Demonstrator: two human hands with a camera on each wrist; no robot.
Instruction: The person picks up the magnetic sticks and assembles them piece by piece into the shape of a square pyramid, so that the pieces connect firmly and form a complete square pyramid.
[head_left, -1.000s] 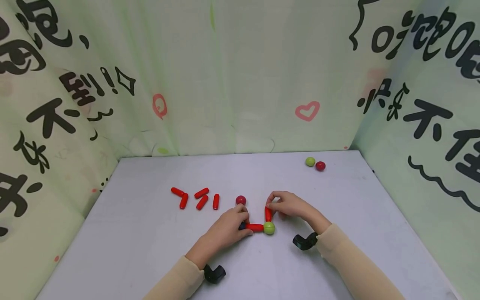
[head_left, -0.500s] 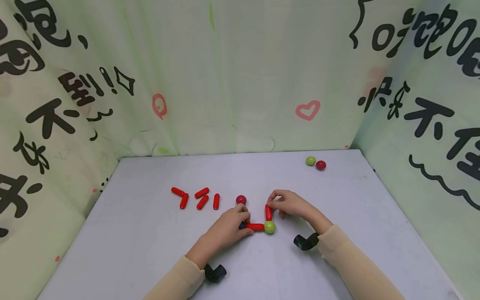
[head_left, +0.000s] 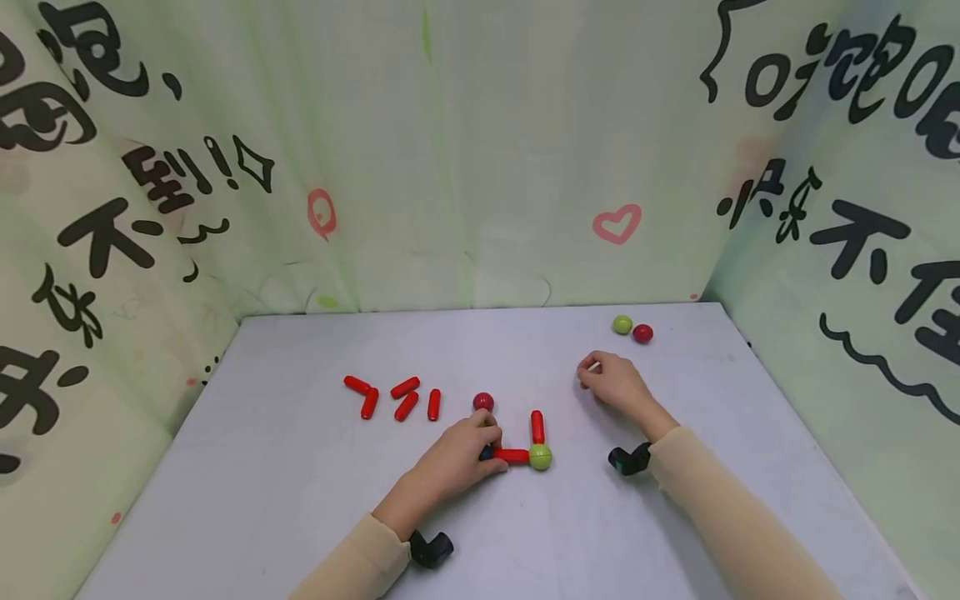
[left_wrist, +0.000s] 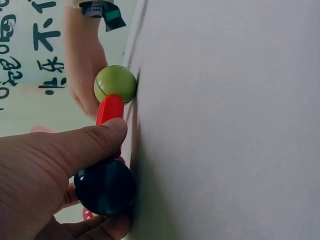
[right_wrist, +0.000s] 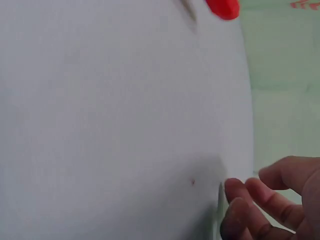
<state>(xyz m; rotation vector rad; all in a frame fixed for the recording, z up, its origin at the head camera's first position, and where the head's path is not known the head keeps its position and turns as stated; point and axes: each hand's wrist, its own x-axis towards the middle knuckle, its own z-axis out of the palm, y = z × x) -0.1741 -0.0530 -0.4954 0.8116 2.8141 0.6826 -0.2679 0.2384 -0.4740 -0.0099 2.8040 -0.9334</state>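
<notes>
My left hand [head_left: 456,452] grips a dark blue ball [left_wrist: 105,187] near the middle of the table, with the thumb over the red rod [left_wrist: 110,109] beside it. That rod joins the blue ball to a green ball [head_left: 540,457]. From the green ball a second red rod [head_left: 537,427] points away toward the back. My right hand [head_left: 617,385] hovers over the table to the right of this rod, its fingers loosely bent and nothing between them. A dark red ball [head_left: 483,402] sits just beyond the left fingertips.
Several loose red rods [head_left: 406,406] lie at the left of the table. Near the back right edge rest another green ball [head_left: 622,325] and a dark red ball [head_left: 642,333]. Printed curtains [head_left: 465,167] surround the table's back and sides.
My right hand has let go of the upright-pointing red rod and moved right and back, away from it. The rod stays on the green ball. My left hand has kept its hold.
</notes>
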